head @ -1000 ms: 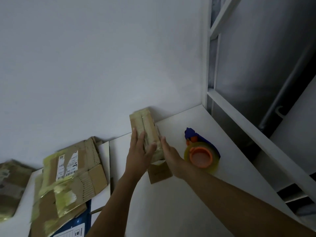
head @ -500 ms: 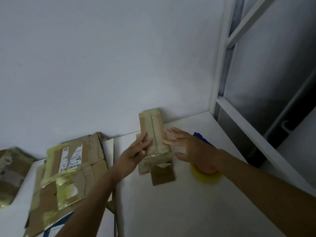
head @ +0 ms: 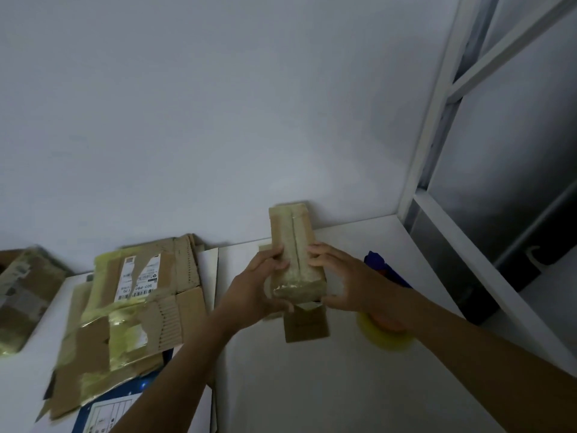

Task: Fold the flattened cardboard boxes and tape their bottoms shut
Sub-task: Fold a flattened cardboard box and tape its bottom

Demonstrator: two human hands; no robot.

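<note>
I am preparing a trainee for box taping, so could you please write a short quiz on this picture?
1. True or false: the left hand and the right hand both grip the box.
2. Where is the tape roll?
A) on the table, partly hidden under the right wrist
B) on top of the box
C) in the left hand
3. Fill in: the flattened boxes lie to the person's ____ of the held box.

Key: 1 true; 2 A; 3 left.
</note>
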